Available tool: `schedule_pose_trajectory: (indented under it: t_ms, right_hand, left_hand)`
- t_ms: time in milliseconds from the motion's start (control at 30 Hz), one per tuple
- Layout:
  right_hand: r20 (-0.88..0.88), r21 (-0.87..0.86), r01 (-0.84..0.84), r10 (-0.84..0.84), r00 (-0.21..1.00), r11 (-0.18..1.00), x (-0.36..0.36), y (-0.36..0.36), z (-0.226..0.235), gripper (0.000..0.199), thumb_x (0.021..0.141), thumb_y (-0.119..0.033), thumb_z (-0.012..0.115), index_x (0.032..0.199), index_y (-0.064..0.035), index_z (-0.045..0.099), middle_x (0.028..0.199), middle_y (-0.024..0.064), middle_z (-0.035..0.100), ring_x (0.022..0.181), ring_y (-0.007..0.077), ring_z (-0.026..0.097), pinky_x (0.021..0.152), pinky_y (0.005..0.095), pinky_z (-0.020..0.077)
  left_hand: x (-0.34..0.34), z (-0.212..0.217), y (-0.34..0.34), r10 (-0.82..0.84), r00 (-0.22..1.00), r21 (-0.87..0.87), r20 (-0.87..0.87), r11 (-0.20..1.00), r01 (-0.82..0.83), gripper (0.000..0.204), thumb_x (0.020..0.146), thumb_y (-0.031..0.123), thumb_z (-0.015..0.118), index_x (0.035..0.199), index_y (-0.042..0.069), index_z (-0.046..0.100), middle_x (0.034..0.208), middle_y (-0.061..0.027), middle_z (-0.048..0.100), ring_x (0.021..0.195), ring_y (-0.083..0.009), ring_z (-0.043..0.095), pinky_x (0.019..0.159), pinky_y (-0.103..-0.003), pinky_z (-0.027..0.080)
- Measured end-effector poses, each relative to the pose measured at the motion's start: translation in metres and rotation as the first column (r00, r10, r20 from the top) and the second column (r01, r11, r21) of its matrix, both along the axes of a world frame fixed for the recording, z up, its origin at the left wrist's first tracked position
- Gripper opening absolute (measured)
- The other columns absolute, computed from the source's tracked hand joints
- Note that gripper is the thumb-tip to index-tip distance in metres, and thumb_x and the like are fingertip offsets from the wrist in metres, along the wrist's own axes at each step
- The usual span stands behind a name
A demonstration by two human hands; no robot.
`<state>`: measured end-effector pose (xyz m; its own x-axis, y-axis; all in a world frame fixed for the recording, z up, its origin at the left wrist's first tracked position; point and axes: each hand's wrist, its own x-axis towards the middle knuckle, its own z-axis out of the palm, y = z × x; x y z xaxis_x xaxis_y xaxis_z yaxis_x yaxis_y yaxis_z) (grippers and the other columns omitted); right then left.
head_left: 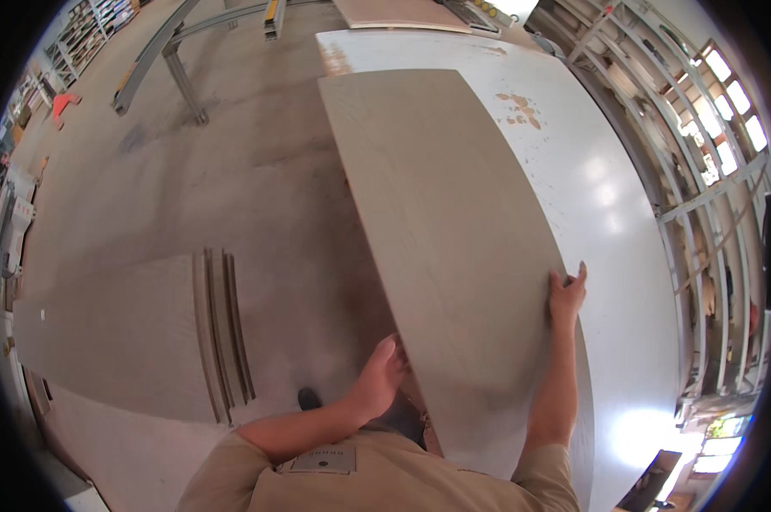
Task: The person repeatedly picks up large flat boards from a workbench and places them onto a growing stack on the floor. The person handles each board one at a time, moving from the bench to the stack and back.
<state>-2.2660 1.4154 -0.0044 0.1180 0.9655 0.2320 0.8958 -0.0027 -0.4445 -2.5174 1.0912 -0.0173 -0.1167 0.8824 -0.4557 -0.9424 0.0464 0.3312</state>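
A long grey-brown wood-grain panel (453,222) lies lengthwise over a white-topped table, its left edge overhanging the floor. My left hand (384,375) is at that left edge near my body, closed against it, with the fingertips partly hidden by the panel. At the opposite edge, my right hand (566,299) grips the rim, one finger pointing outward over the white surface. Beneath the panel's near right side, the edge of another similar board (584,401) shows.
The white tabletop (620,247) has worn brown patches. Several stacked panels (121,333) stand low at my left. A metal frame (176,77) stands on the floor at the far left. Racks of long boards (701,213) line the right side. Another board (402,13) lies at the table's far end.
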Motion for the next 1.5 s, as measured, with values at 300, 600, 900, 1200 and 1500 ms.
schedule_pose_trajectory:
  t_ms: [300,600,900,1200,1500]
  right_hand:
    - [-0.055,-0.065,-0.211,0.208,0.977,0.975,-0.163,-0.09,0.019,0.09,0.077,-0.033,0.079,0.15,-0.0039,0.034,0.123,0.0221,0.062,0.122,0.0382,0.052,0.104,0.0481,0.0404]
    - [-0.044,-0.062,-0.47,0.468,0.882,0.88,-0.271,-0.165,0.014,0.088,0.076,-0.033,0.079,0.147,-0.0028,0.038,0.125,0.0221,0.061,0.12,0.0392,0.053,0.105,0.0485,0.0403]
    - [-0.04,0.027,-0.796,0.796,0.603,0.605,-0.389,-0.258,0.008,0.086,0.076,-0.031,0.08,0.146,-0.0026,0.038,0.122,0.0193,0.061,0.116,0.0393,0.053,0.101,0.0493,0.0412]
    - [-0.058,0.117,-0.981,0.988,0.146,0.152,-0.489,-0.357,0.004,0.077,0.082,-0.03,0.075,0.144,-0.0021,0.04,0.123,0.0209,0.062,0.115,0.039,0.056,0.098,0.0489,0.0435]
    - [0.203,0.084,-0.996,0.978,0.047,0.03,-0.398,-0.328,0.0,0.063,0.088,-0.026,0.065,0.143,-0.0032,0.044,0.143,0.0217,0.049,0.134,0.0399,0.043,0.111,0.0515,0.0312]
  left_hand:
    - [-0.037,-0.003,-0.091,0.211,0.976,-0.244,0.052,0.95,-0.193,0.051,0.096,0.039,0.061,0.131,0.004,0.052,0.129,-0.0077,0.058,0.118,-0.0227,0.054,0.102,-0.04,0.043]
    - [-0.051,0.006,-0.185,0.465,0.881,-0.489,-0.092,0.749,-0.447,0.051,0.095,0.038,0.064,0.13,0.003,0.049,0.131,-0.0098,0.055,0.118,-0.0246,0.055,0.101,-0.044,0.046]
    - [-0.058,0.004,-0.271,0.706,0.697,-0.402,-0.126,0.606,-0.687,0.06,0.097,0.042,0.06,0.135,-0.002,0.045,0.128,-0.0121,0.058,0.117,-0.0258,0.057,0.1,-0.043,0.048]
    - [-0.073,-0.002,-0.338,0.829,0.434,-0.468,-0.354,0.245,-0.849,0.062,0.098,0.046,0.057,0.136,-0.002,0.045,0.13,-0.0144,0.056,0.119,-0.0292,0.055,0.103,-0.046,0.046]
    - [-0.19,-0.041,-0.455,0.865,0.282,-0.462,-0.416,0.066,-0.884,0.068,0.096,0.049,0.061,0.139,-0.001,0.048,0.142,-0.0193,0.05,0.128,-0.0348,0.05,0.109,-0.057,0.036]
